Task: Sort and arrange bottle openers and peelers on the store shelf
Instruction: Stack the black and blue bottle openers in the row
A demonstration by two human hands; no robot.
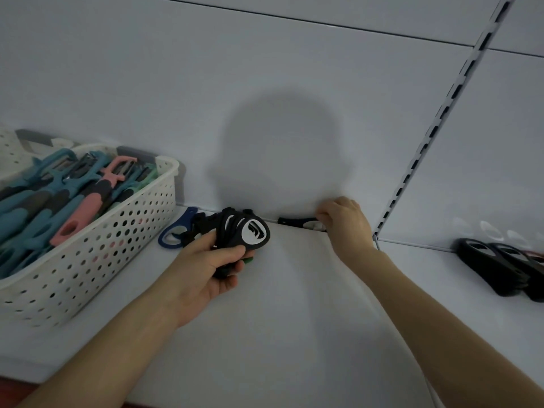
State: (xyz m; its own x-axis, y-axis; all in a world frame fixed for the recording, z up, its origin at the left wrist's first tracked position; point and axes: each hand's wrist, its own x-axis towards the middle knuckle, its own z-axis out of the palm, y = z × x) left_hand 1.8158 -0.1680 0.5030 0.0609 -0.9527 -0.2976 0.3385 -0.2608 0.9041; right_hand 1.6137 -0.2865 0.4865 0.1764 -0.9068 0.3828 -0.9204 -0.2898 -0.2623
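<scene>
Shelf's (294,304) back edge
My left hand (206,266) grips an uncountable opener bunch (244,231); my right hand (344,222) pinches one half-hidden opener (297,222).

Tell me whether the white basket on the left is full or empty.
Full. The white basket is piled to its rim with teal, blue and pink peelers.

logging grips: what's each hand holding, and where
Left hand: stack of black openers, by their lower ends. Right hand: single black opener, by its right end.

Dim bluish light, round head shadow on back panel (279,83), wide-angle edge curvature
</scene>
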